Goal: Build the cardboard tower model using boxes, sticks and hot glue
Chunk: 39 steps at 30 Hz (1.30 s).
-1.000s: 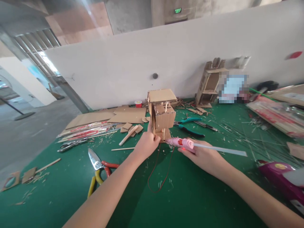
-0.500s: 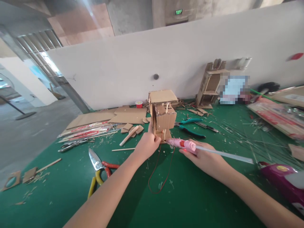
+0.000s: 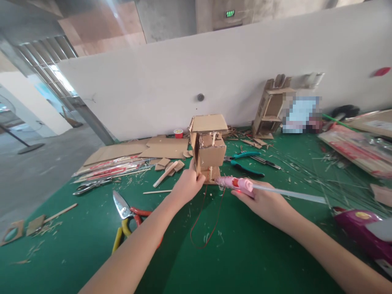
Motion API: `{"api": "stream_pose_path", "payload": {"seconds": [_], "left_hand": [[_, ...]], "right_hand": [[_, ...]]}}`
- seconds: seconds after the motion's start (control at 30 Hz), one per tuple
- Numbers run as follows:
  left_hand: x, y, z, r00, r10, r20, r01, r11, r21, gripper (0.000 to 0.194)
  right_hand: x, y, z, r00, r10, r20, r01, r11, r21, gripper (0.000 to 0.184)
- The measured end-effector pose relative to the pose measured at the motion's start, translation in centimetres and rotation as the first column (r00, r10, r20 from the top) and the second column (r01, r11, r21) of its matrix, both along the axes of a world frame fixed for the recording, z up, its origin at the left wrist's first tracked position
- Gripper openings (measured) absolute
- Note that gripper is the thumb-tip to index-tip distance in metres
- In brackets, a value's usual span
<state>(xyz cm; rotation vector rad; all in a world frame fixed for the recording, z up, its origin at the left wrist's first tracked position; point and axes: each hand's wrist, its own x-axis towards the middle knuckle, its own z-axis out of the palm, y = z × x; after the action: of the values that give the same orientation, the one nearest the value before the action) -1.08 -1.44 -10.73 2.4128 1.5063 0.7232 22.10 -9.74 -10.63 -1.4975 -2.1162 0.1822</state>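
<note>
A cardboard model (image 3: 211, 156) stands upright on the green table, with a flat top, a box in the middle and a base joined by small sticks. My left hand (image 3: 189, 182) is closed on the lower left edge of its back panel. In my right hand (image 3: 263, 201) is a pink hot glue gun (image 3: 241, 184), its tip at the model's base on the right side. A clear glue stick (image 3: 289, 192) juts out from the gun's rear. Thin red wire (image 3: 192, 234) loops from the base onto the table. The fingers around the gun's handle are partly hidden.
Red-and-yellow-handled shears (image 3: 123, 210) lie beside my left forearm. Teal-handled pliers (image 3: 245, 163) and a utility knife (image 3: 266, 162) are right of the model. Cardboard sheets (image 3: 167, 148) lie behind left; another cardboard structure (image 3: 269, 110) stands near the white wall. A purple tool (image 3: 361, 228) sits far right.
The whole view has shifted slightly. Both hands keep their holds, and the glue gun's tip stays at the model's base.
</note>
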Motion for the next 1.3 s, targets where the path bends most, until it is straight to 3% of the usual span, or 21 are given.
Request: {"api": "stream_pose_path", "payload": {"seconds": [0.57, 0.9, 1.3], "left_hand": [[-0.30, 0.51, -0.26, 0.997, -0.039, 0.071, 0.040, 0.999, -0.013, 0.014], [-0.26, 0.64, -0.39, 0.994, -0.053, 0.095, 0.050, 0.998, 0.032, 0.008], [-0.32, 0.65, -0.17, 0.993, -0.076, 0.087, 0.075, 0.997, 0.020, 0.017]], "right_hand": [[0.11, 0.36, 0.27, 0.998, 0.006, 0.062, -0.006, 1.000, 0.000, 0.033], [0.13, 0.28, -0.30, 0.994, -0.110, -0.030, 0.104, 0.981, -0.163, 0.040], [0.13, 0.68, -0.11, 0.993, -0.114, -0.023, 0.109, 0.983, -0.151, 0.041]]}}
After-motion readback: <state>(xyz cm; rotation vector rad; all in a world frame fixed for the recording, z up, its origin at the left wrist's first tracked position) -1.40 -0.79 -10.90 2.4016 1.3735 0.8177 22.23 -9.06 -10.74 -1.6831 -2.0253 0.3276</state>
